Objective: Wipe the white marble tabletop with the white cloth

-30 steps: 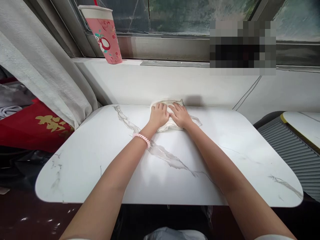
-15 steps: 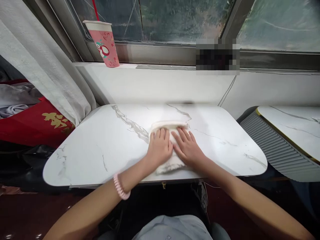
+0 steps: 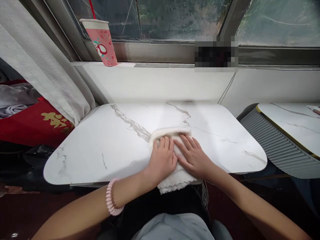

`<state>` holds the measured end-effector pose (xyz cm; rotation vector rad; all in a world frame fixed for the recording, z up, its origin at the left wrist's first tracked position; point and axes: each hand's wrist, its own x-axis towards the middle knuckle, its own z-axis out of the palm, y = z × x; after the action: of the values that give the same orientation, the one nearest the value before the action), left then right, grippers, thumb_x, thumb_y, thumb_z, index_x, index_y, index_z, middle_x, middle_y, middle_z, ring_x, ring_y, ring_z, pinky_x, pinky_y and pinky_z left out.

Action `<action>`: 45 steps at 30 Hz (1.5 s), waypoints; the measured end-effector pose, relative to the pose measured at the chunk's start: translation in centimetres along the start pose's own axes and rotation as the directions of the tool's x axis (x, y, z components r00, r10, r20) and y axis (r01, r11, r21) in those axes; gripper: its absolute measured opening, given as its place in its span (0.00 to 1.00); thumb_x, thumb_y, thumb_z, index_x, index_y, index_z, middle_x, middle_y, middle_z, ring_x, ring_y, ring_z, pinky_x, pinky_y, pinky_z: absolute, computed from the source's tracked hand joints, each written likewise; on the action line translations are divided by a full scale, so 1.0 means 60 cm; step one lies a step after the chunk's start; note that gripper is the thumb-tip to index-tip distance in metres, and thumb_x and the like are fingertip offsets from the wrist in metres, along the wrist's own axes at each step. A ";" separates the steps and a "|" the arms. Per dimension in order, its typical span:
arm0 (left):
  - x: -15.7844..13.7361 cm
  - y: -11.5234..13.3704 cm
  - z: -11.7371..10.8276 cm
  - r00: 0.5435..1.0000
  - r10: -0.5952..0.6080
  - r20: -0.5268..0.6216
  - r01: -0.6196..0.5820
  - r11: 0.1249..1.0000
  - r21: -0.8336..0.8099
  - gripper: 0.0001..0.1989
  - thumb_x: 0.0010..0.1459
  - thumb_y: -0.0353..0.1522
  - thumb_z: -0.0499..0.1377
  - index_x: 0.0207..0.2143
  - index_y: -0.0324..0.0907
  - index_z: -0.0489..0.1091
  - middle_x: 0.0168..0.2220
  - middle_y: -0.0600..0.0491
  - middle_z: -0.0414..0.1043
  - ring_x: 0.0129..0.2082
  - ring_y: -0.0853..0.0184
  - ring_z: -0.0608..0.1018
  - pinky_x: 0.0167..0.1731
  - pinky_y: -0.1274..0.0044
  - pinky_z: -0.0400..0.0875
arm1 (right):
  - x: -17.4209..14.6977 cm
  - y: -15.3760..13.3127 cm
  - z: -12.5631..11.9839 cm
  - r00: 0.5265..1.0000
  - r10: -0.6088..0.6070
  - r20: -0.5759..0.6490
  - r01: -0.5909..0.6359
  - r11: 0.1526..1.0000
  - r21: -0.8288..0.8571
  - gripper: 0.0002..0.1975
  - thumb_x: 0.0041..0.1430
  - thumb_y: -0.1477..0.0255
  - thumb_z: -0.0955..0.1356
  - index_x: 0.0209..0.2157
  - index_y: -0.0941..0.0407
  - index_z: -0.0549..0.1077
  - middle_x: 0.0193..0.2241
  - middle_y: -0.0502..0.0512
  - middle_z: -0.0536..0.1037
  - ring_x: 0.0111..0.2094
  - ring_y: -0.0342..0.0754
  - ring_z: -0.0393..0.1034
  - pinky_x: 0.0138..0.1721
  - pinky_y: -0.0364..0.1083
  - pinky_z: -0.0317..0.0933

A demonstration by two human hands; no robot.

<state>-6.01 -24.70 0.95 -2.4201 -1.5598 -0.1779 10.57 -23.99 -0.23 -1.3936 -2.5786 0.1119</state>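
Note:
A fluffy white towel (image 3: 176,181) lies bunched at the front edge of the white marbled tabletop (image 3: 97,146), its near end hanging over that edge. My left hand (image 3: 163,158) presses on the towel, fingers bent and close together, with a pink coil band (image 3: 111,198) on the wrist. Beside it, my right hand (image 3: 193,156) bears down too, its fingers longer and slightly apart, fingertips against the raised far fold. The two thumbs are near each other over the middle of the towel.
On the window ledge stands a pink paper cup (image 3: 105,46) with a red straw. A pale curtain (image 3: 55,66) and a red bag (image 3: 32,123) of cloth are to the left. Another marbled table (image 3: 295,123) with ribbed grey sides stands right. A cable (image 3: 227,88) runs down the wall.
Both hands have drawn the towel toward me, from the tabletop's middle to its front edge. Its near end now overhangs and covers the small gold fitting below the edge.

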 end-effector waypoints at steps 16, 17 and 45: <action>0.301 -0.104 0.114 0.996 -0.035 -0.086 0.028 0.996 -0.084 0.19 0.63 0.32 0.47 0.53 0.34 0.66 0.55 0.36 0.67 0.54 0.51 0.68 0.50 0.61 0.61 | 0.257 0.177 0.000 0.976 0.219 -0.009 -0.219 0.976 0.010 0.27 0.68 0.62 0.55 0.66 0.52 0.56 0.68 0.61 0.51 0.68 0.57 0.46 0.65 0.60 0.43; 0.314 -0.108 0.120 0.995 -0.035 -0.092 0.027 0.996 -0.083 0.19 0.63 0.32 0.47 0.53 0.35 0.66 0.55 0.36 0.67 0.54 0.51 0.68 0.49 0.61 0.62 | 0.268 0.186 0.002 0.975 0.221 -0.027 -0.220 0.975 0.025 0.27 0.68 0.62 0.55 0.65 0.52 0.57 0.68 0.60 0.52 0.68 0.57 0.47 0.65 0.60 0.43; 0.138 0.055 0.005 0.995 0.029 0.099 -0.025 0.999 -0.042 0.21 0.64 0.35 0.47 0.52 0.32 0.66 0.48 0.38 0.68 0.47 0.51 0.68 0.44 0.61 0.64 | 0.046 0.123 -0.055 1.000 0.014 -0.005 -0.014 0.999 0.038 0.18 0.62 0.69 0.58 0.50 0.60 0.68 0.49 0.65 0.70 0.53 0.58 0.62 0.56 0.58 0.59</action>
<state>0.44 -18.63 2.19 -2.5155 -1.5790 -0.0853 15.86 -17.74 2.17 -1.3975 -2.5495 0.1580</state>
